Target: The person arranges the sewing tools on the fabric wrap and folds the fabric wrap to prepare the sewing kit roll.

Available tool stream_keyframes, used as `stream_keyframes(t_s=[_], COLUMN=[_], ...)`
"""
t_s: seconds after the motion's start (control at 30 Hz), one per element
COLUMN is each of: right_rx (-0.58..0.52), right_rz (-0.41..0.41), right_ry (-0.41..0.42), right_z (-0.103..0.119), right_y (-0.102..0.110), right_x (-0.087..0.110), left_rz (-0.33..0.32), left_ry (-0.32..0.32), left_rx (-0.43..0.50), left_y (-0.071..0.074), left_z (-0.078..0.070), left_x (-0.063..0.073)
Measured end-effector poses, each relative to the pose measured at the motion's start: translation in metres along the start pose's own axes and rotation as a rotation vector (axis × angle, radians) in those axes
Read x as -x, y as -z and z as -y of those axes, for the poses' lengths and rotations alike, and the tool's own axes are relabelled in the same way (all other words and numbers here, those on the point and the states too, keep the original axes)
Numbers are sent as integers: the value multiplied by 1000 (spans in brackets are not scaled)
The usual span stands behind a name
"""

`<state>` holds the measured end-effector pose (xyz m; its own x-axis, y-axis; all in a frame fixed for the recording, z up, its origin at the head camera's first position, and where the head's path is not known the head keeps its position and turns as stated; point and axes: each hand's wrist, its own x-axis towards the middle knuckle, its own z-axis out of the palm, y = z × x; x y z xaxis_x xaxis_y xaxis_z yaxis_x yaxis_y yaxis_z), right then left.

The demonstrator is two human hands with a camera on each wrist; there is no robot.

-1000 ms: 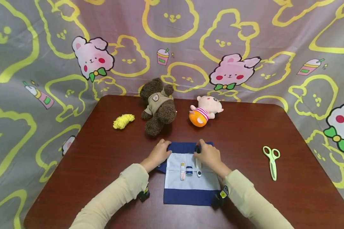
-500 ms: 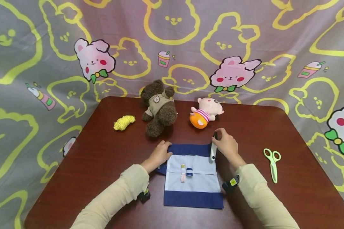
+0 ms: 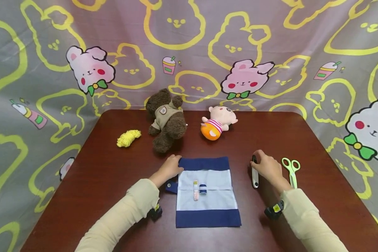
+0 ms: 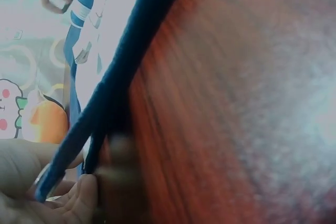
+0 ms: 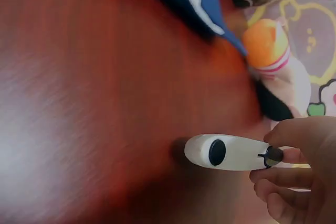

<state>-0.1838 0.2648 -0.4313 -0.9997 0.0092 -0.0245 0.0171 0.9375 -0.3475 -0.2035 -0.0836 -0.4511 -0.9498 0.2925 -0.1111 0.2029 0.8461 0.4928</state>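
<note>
A navy-edged, light blue fabric sewing roll (image 3: 208, 217) lies unfolded on the table. My left hand (image 3: 167, 170) pinches its far left corner; the left wrist view shows thumb and fingers around the navy edge (image 4: 113, 77). An elastic band across the roll holds a blue thread spool (image 3: 203, 189) and a slim pink-and-white item (image 3: 196, 191) with a yellow top. Right of the roll, my right hand (image 3: 268, 168) pinches a slim white tool (image 5: 239, 153) by its black end. A black oval marks the tool's free end, which points toward the person.
Green-handled scissors (image 3: 291, 171) lie just right of the right hand, partly behind the wrist. Farther back are a yellow yarn bundle (image 3: 128, 138), a brown teddy bear (image 3: 168, 120) and a pink plush toy (image 3: 218, 122). A patterned cloth (image 3: 189, 42) hangs behind the table.
My right hand has lifted the white tool off the sewing roll and carried it right, toward the scissors. The left hand keeps holding the roll's corner. The head view has shifted slightly.
</note>
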Motion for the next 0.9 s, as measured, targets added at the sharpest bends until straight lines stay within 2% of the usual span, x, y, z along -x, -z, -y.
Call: stream_keyframes(t_s=[0.3,0.43,0.57,0.73,0.8,0.9], right_rx=[57,65,70,95,84,49], right_rz=[75,72,57,73,51,-34], right_ry=[0,14,37,81,91,79], right_z=[-7,-11,-14,-18,-22,-35], right_y=[-11,-13,-15,-11,-4,9], right_x=[7,7,8,8,7,7], left_rz=[37,51,29,-22,-36,-59], left_ry=[43,47,44,7,2,14], left_rx=[25,32,18,2,5,35], left_y=[6,10,12,12,11,7], left_z=[2,0,0,-1,-2,-2], left_x=[-1,-4,-8,-12,-13,-15])
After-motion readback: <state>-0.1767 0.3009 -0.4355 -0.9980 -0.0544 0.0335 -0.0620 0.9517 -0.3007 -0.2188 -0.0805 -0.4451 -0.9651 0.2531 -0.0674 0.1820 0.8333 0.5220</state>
